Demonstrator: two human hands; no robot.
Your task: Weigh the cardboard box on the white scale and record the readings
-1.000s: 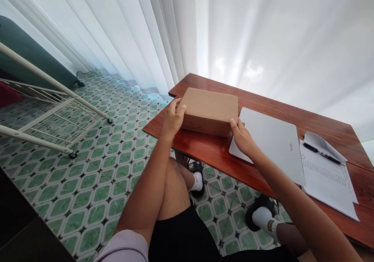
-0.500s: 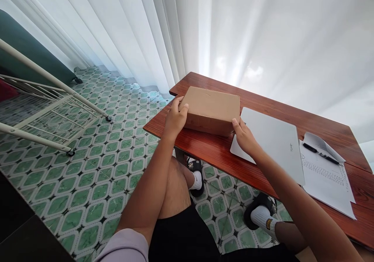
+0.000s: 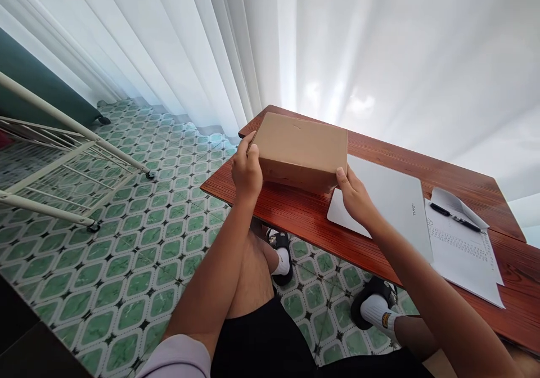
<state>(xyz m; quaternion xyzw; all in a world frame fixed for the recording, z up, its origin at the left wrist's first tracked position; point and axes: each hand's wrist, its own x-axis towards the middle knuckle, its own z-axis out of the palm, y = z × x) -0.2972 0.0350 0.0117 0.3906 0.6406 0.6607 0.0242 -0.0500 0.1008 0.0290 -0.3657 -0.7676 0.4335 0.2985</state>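
Both hands' grip spans the cardboard box (image 3: 301, 150) ends.

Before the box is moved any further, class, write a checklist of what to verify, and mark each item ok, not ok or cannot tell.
1. Left hand grips the left end of the cardboard box: ok.
2. Right hand grips the box's right near corner: ok.
3. Box lid closed: ok, no flap showing.
4. Box fully clear of the wooden table: cannot tell, its underside is hidden.
5. Closed laptop lies flat beside the box, under the right hand: ok.
6. Pen rests on the papers, away from both hands: ok.
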